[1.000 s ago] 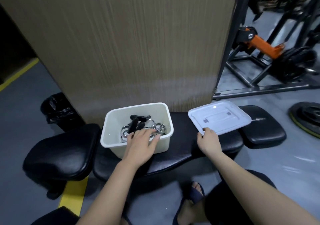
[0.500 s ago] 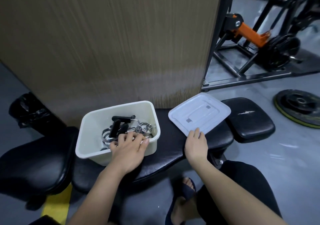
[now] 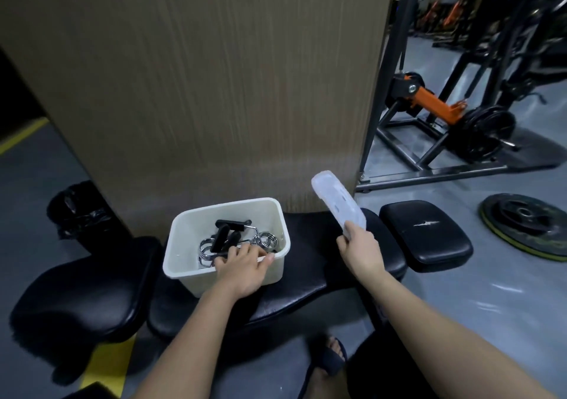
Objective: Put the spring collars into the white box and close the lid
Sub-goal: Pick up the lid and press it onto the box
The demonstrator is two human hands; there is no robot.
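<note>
The white box [image 3: 196, 230] stands open on a black padded bench [image 3: 310, 279]. Inside it lie chrome spring collars with black handles [image 3: 233, 240]. My left hand [image 3: 242, 270] rests over the box's near rim, fingers spread and touching the collars. My right hand [image 3: 360, 247] grips the near edge of the white lid [image 3: 337, 202], which is lifted off the bench and tilted up on edge, to the right of the box.
A tall wood-grain panel [image 3: 214, 76] rises right behind the bench. A second black pad [image 3: 425, 234] sits to the right, and another [image 3: 82, 288] to the left. A weight plate [image 3: 527, 224] lies on the floor; a gym rack [image 3: 445, 116] stands behind it. A black bag [image 3: 79, 214] sits at left.
My right hand has closed on the lid and raised it off the bench, tipping it up on edge. My left hand has stayed at the box's near rim.
</note>
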